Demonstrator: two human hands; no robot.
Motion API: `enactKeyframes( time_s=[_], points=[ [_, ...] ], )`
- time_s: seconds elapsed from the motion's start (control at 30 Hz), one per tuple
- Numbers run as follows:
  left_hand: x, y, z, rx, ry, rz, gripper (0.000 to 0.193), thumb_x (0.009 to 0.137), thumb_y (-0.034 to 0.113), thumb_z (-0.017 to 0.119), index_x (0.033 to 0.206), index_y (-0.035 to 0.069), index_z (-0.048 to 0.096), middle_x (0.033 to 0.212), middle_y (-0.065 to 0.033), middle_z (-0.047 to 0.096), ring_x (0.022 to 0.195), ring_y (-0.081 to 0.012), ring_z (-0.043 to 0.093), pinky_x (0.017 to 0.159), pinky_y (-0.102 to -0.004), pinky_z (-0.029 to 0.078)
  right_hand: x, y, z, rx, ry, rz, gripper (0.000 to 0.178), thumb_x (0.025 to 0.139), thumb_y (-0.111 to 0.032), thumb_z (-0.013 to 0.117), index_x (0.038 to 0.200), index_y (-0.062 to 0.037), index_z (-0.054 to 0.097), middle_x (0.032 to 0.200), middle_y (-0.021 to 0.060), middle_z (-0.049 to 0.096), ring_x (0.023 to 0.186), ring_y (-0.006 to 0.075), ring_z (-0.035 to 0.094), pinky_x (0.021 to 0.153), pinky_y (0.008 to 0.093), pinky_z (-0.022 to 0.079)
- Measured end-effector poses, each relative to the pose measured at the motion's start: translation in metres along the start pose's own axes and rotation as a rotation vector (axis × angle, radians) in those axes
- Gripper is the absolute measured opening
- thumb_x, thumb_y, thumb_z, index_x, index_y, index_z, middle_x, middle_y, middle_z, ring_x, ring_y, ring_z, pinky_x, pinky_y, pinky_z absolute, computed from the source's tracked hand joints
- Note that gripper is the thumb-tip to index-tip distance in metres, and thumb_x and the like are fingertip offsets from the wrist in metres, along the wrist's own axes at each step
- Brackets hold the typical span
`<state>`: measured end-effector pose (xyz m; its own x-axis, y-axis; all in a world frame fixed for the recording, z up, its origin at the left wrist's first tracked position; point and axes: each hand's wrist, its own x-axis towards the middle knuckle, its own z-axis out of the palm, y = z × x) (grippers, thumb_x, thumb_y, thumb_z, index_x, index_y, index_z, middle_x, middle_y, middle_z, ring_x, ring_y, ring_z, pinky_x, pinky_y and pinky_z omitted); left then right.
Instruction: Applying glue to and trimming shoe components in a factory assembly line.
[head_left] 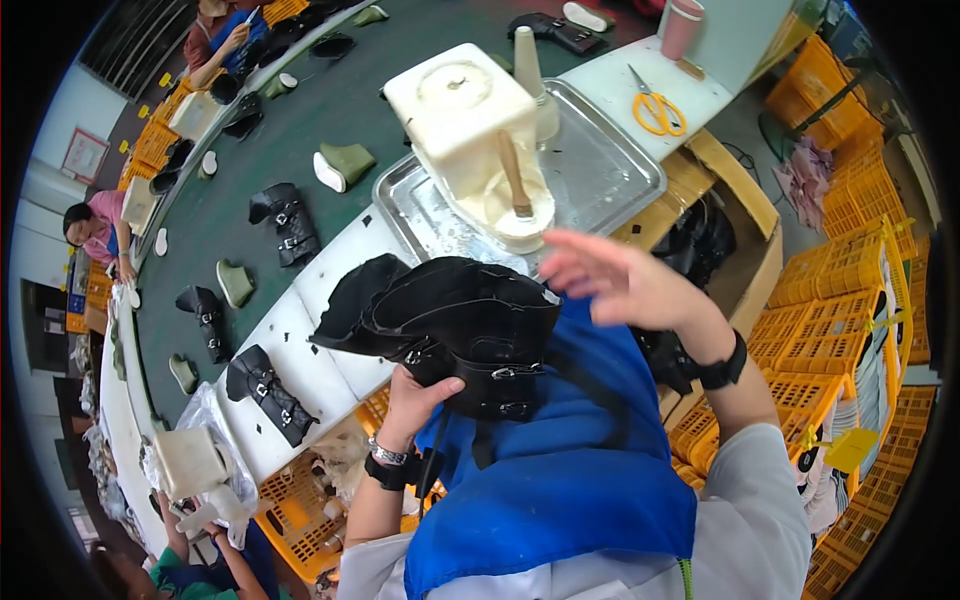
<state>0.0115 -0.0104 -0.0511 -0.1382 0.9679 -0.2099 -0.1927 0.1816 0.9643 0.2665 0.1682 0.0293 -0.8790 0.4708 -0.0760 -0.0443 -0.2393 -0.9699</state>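
Observation:
A black boot upper (480,325) with buckled straps is in front of my body, its wide opening facing up. My left hand (412,400) grips it from below, thumb against its near side. To the right of the boot, my right hand (615,278) hangs in the air with fingers stretched apart and nothing in them; its fingertips are slightly blurred. Just beyond that hand, a wooden-handled brush (514,175) stands in the white glue at the mouth of a cream plastic container (460,110). The container rests on a metal tray (625,185).
Orange-handled scissors (660,113) and a pink cup (682,28) lie farther right on the white table. A green conveyor (330,110) carries black boot uppers and green foot forms (350,162). Yellow crates (820,320) are stacked at right. Other people (100,228) work along the left.

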Motion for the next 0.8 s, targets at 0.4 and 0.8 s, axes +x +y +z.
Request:
enactKeyframes(
  time_s=[0.4, 0.8],
  points=[
    [-0.022, 0.03, -0.004, 0.131, 0.192, 0.067, 0.058, 0.071, 0.009, 0.074, 0.12, -0.003, 0.045, 0.111, -0.0077, 0.055, 0.101, -0.0132, 0.049, 0.089, -0.0282, 0.041, 0.061, 0.044, 0.074, 0.083, -0.093, 0.231, 0.049, 0.086, -0.011, 0.055, 0.13, -0.0035, 0.035, 0.102, 0.0099, 0.055, 0.067, 0.0114, 0.059, 0.059, 0.0215, 0.05],
    [-0.051, 0.012, -0.166, 0.182, 0.673, -0.107, 0.042, 0.083, 0.014, 0.061, 0.119, -0.002, 0.046, 0.107, -0.0099, 0.058, 0.092, -0.0138, 0.056, 0.082, -0.0265, 0.044, -0.01, 0.053, -0.035, -0.159, 0.439, 0.104, 0.033, 0.087, -0.01, 0.051, 0.119, -0.0018, 0.049, 0.09, 0.0072, 0.061, 0.07, 0.01, 0.058, 0.064, 0.0219, 0.049]
  ],
)
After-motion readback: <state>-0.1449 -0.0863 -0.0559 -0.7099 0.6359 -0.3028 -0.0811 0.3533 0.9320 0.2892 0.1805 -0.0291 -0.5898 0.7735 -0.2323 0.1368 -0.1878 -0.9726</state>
